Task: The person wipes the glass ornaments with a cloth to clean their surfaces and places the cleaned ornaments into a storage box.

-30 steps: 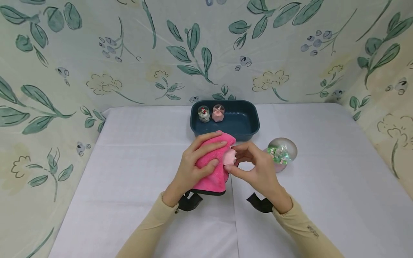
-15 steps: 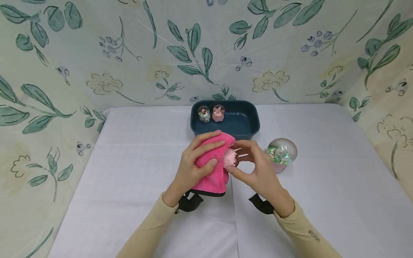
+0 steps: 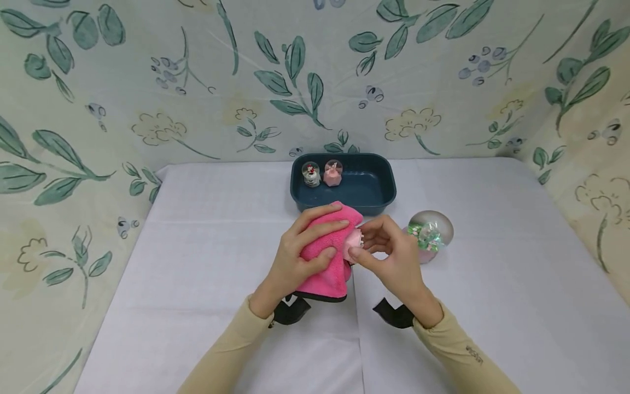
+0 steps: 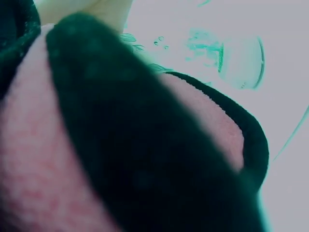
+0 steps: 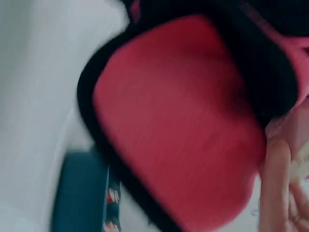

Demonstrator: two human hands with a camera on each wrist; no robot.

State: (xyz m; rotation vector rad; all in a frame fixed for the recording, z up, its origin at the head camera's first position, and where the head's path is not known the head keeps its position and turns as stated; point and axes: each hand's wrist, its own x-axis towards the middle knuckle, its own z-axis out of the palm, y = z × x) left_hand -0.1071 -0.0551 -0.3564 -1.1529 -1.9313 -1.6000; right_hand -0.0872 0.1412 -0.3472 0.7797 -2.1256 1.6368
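My left hand [image 3: 291,253] grips a pink plush cloth [image 3: 322,282] with black edging, its fingers spread over the folded top. Out of the cloth's right side pokes the faceted pink base of a small snow globe [image 3: 351,243]; the rest of it is covered. My right hand [image 3: 401,265] pinches that base, thumb on the near face and fingers behind. In the right wrist view, the cloth [image 5: 178,121] fills the middle, and a finger [image 5: 275,179] lies against the pink base [image 5: 294,126]. Blurred black edging crosses the left wrist view over the cloth [image 4: 43,159].
Behind the hands stands a dark blue tray [image 3: 369,189]. At its left end sit a white-based snow globe [image 3: 311,175] and a pink-based snow globe [image 3: 332,174]. Right of my right hand lies a larger glass globe [image 3: 440,224] with shiny green inside and a pink base.
Cloth and left hand have shifted slightly right. The right thumb has moved up onto the near face of the pink base, which has turned a little between the hands.
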